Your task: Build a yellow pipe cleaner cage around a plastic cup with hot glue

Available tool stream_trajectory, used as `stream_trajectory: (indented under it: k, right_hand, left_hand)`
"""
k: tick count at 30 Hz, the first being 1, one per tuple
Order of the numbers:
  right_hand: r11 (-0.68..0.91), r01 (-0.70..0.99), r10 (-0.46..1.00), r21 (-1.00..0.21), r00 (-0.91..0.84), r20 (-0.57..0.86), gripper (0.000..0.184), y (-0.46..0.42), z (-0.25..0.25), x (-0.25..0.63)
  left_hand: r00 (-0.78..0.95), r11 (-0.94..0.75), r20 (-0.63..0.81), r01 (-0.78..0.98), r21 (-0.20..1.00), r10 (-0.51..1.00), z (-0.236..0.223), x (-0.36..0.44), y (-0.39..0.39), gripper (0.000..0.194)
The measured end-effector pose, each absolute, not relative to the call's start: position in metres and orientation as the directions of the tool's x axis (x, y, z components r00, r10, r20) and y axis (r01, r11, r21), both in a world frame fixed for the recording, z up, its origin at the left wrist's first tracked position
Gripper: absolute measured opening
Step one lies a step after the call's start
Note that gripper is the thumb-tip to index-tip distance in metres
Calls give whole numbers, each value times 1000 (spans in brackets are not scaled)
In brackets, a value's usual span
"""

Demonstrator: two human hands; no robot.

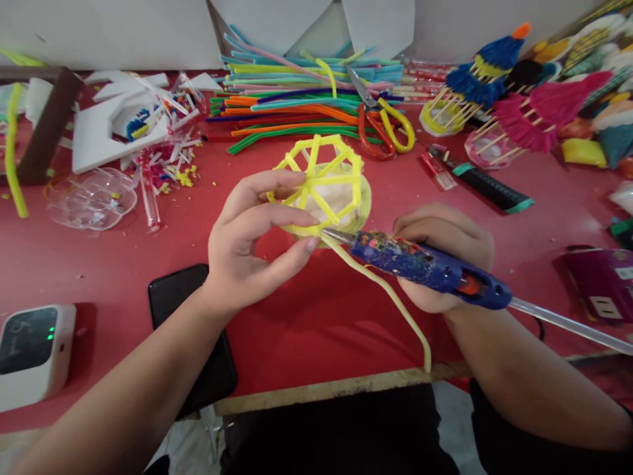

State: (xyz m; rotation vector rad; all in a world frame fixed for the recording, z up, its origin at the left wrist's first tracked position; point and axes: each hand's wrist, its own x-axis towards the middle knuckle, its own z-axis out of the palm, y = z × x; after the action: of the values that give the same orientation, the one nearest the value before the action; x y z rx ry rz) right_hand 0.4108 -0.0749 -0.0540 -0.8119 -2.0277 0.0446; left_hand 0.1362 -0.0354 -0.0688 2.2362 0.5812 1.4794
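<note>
Head view: a bright yellow, fuzzy-stemmed, spoked dome frame (333, 179) shows straight ribs meeting at a hub, with an angular outer ring. Beneath it sits a pale yellow, round, shallow piece (366, 201) with a creamy middle. A limp, pale yellow chenille stem (387, 287) trails from the near rim in a soft bend. The blue plastic glue gun (410, 260) has a bare metal nozzle, a crust of many-coloured residue along its barrel, and a translucent glue stick (568, 324) at its back. Behind lie fuzzy, many-coloured chenille stems (297, 99) in a loose heap, and steel scissors (370, 100) with orange and yellow handles.

The gun's trigger is hidden, the glue stick runs out at the right edge, and a flat black phone (178, 297) is partly covered by the left forearm. Whether glue is flowing is hard to make out.

The left hand (247, 244) pinches the frame's near rim narrowly between thumb and fingers; the right hand (445, 231) is wrapped round the gun. The frame lies between and slightly beyond both hands, with the nozzle at its near rim, close to the left thumb
</note>
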Motion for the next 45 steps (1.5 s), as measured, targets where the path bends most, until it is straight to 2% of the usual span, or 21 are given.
stream_trajectory:
  k: [12, 18, 22, 28, 33, 39, 45]
  right_hand:
    - [771, 532, 576, -350, -349, 739, 12, -77, -55, 411]
    - [781, 524, 562, -339, -355, 747, 12, -76, -55, 410]
    - [777, 530, 564, -339, -347, 750, 11, -76, -54, 411]
    - [756, 559, 588, -339, -355, 727, 11, -79, -52, 412]
    - [764, 549, 569, -339, -325, 755, 9, -76, -52, 412]
    - [788, 507, 541, -349, -300, 786, 12, -73, -56, 412]
    - [784, 507, 547, -357, -294, 784, 11, -73, -56, 413]
  left_hand:
    - [357, -814, 739, 126, 568, 571, -67, 138, -39, 26]
    - [301, -727, 670, 143, 672, 678, -64, 141, -48, 14]
    - [307, -750, 691, 148, 644, 654, -64, 140, -47, 14]
    - [384, -808, 723, 121, 576, 574, -66, 135, -38, 26]
    - [359, -828, 755, 116, 548, 549, -66, 137, -38, 26]
    - [293, -738, 683, 159, 655, 669, -60, 143, -47, 9]
    - [327, -833, 772, 109, 542, 546, -67, 138, -37, 27]
